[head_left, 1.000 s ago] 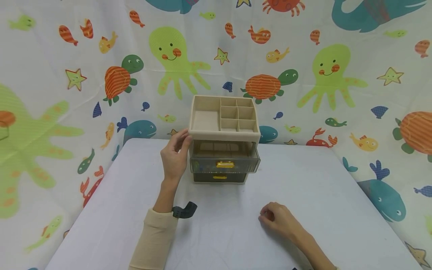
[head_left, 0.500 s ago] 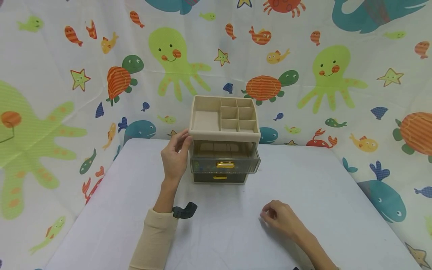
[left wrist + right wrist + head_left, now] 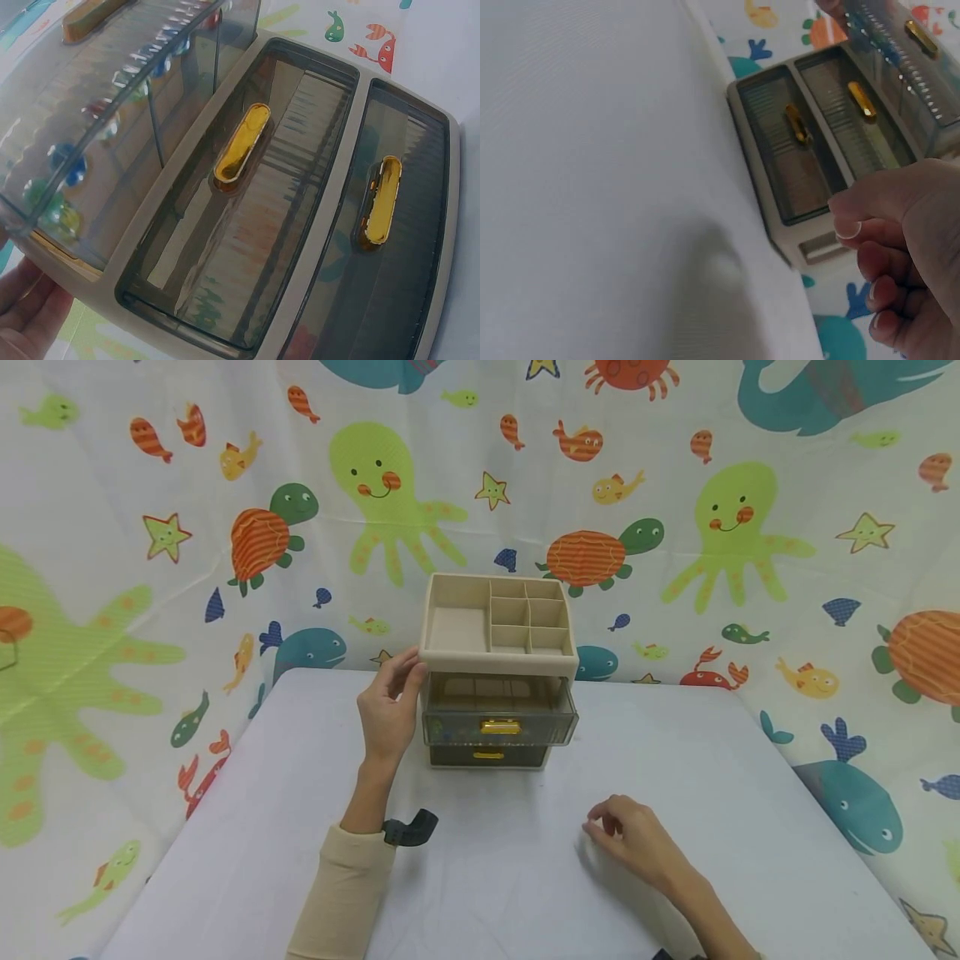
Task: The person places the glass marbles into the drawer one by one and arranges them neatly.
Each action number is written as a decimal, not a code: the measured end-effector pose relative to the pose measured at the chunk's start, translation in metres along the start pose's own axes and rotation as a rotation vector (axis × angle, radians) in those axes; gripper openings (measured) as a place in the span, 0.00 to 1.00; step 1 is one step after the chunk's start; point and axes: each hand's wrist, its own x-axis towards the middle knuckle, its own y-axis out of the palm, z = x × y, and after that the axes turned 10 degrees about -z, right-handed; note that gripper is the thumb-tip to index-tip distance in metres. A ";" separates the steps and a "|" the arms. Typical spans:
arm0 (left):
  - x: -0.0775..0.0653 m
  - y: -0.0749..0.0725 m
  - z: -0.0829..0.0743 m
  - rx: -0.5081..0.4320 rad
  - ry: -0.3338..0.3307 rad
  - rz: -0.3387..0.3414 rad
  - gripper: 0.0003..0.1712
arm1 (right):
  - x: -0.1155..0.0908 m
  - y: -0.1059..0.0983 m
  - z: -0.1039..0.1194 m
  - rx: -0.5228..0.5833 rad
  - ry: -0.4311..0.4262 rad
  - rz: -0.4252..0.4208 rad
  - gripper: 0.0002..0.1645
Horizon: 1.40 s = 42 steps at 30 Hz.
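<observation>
A beige desktop drawer organizer [image 3: 498, 664] stands at the back of the table, its top tray divided into compartments. Its upper smoky clear drawer [image 3: 459, 729], with a gold handle, is pulled out. Colored marbles [image 3: 67, 165] show through that drawer in the left wrist view. At the organizer's upper left corner, my left hand [image 3: 388, 710] holds the side with thumb and fingers; some fingertips are hidden. My right hand [image 3: 637, 843] hovers over the table at front right, fingers loosely curled around nothing.
Below the pulled-out drawer, two more drawers with gold handles [image 3: 241, 146] are closed. A white cloth [image 3: 495, 868] covers the table. Behind it hangs a curtain [image 3: 450, 460] printed with sea animals.
My right hand has drifted slightly up and to the right, and its thumb and fingers have parted a little. The left hand and the organizer have stayed put.
</observation>
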 end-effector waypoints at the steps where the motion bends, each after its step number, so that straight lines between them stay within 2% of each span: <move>1: 0.000 0.000 0.000 0.000 0.000 0.000 0.19 | 0.001 -0.002 0.001 -0.002 0.002 -0.001 0.07; 6: 0.000 0.000 0.000 -0.005 0.004 0.001 0.19 | 0.007 -0.010 0.007 -0.015 -0.006 -0.018 0.07; 13: 0.000 0.000 -0.001 -0.005 -0.001 0.001 0.19 | 0.013 -0.018 0.012 -0.033 -0.064 -0.074 0.09; 22: 0.001 -0.001 -0.002 -0.011 0.004 -0.005 0.19 | 0.023 -0.031 0.019 -0.054 -0.024 -0.075 0.09; 42: 0.000 -0.001 -0.003 -0.008 0.005 -0.002 0.19 | 0.040 -0.040 0.027 -0.023 -0.109 -0.205 0.11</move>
